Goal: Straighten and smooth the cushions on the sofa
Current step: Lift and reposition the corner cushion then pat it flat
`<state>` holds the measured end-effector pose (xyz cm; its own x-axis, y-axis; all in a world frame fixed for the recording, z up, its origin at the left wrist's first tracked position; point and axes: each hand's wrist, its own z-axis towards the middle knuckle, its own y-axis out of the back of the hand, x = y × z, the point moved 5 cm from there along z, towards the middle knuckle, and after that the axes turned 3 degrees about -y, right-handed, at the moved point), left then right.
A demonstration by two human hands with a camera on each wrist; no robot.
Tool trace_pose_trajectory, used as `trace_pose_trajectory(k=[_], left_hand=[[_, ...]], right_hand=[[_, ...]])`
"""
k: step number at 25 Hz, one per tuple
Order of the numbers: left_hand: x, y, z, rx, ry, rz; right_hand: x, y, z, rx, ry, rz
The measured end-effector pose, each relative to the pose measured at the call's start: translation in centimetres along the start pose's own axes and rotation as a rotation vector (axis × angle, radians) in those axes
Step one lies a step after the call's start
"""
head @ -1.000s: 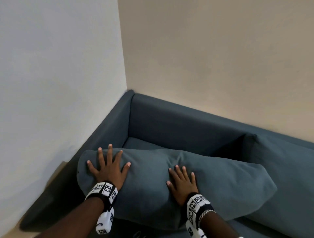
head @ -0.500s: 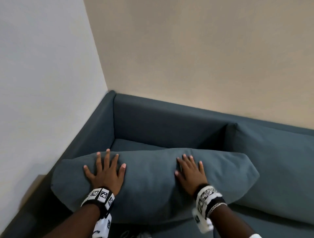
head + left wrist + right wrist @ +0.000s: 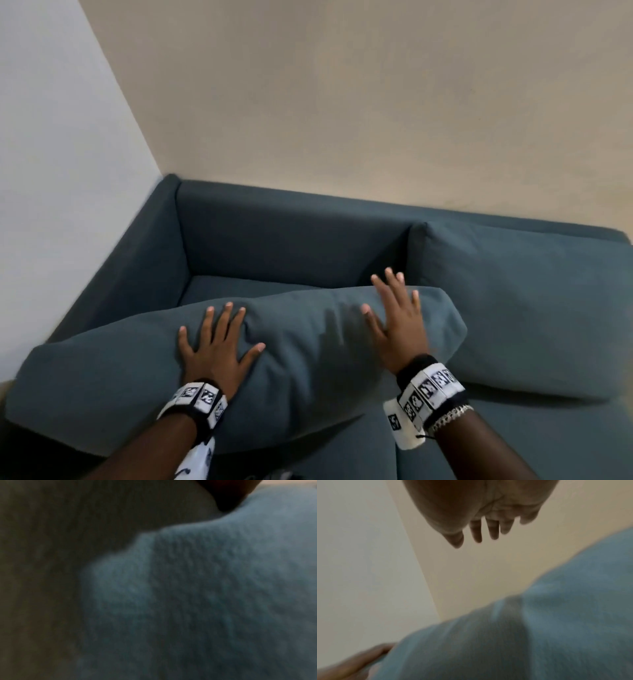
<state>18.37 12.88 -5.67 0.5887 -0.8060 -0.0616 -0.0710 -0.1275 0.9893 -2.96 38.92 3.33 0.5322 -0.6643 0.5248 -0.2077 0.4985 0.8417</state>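
So I'm looking down at the corner of a blue-grey sofa [image 3: 291, 236] tucked where a white wall [image 3: 51, 171] meets a beige wall [image 3: 342, 102]. The loose cushion [image 3: 308, 370] lies flat-ish across the seat, running from about 8 o'clock up toward 2 o'clock in the head view, its right corner touching a second cushion [image 3: 513, 308] that leans against the sofa back at 3 o'clock. My left hand [image 3: 215, 346] is flat on the loose cushion, fingers straight and spread, palm pressing into the fabric so it dimples a bit around the thumb. My right hand [image 3: 397, 318] is also open with fingers spread, over the cushion's far right end near its top edge; it's motion-blurred, and in the right wrist view the palm [image 3: 488, 504] is clearly up off the fabric, so it's not touching there. Neither hand grips anything. The left wrist view is just a blurry close-up of cushion fabric [image 3: 214, 588], nothing useful. Both wrists have black-and-white marker bands [image 3: 428, 387].
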Motion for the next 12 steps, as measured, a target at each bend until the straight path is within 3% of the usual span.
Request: trace_pose_trajectory(k=[1, 2, 3, 5, 6, 7, 8, 10, 11, 12], left_hand=[[-0.2, -0.1, -0.1, -0.001, 0.005, -0.005], [-0.3, 0.1, -0.1, -0.009, 0.021, 0.001], [-0.4, 0.5, 0.0, -0.009, 0.056, 0.013], [-1.4, 0.9, 0.5, 0.034, 0.126, -0.007], [-2.4, 1.1, 0.5, 0.067, 0.146, -0.016], [-3.6, 1.3, 0.5, 0.088, 0.142, -0.005], [-4.7, 1.5, 0.9, 0.088, 0.123, 0.001], [-7.0, 1.6, 0.8, 0.075, 0.039, -0.021], [-8.2, 1.5, 0.8, 0.045, -0.066, -0.014], [-9.4, 1.4, 0.7, 0.027, -0.186, -0.012]], right_hand=[[-0.1, 2.6, -0.7, -0.230, 0.012, 0.052], [-1.2, 3.8, -1.3, -0.341, 0.004, 0.036], [-2.3, 3.8, -1.5, -0.305, -0.011, -0.072], [-5.8, -0.6, -2.1, 0.216, -0.120, -0.348], [-8.3, -2.4, -2.2, 0.404, -0.146, -0.408], [-9.7, -2.5, -1.7, 0.439, -0.188, -0.387], [-10.1, -1.2, -0.7, 0.314, -0.223, -0.325], [-11.1, 3.0, 0.1, -0.085, -0.359, -0.170], [-12.2, 4.2, 0.0, -0.160, -0.501, -0.101], [-13.5, 4.3, -0.2, -0.147, -0.634, 0.006]])
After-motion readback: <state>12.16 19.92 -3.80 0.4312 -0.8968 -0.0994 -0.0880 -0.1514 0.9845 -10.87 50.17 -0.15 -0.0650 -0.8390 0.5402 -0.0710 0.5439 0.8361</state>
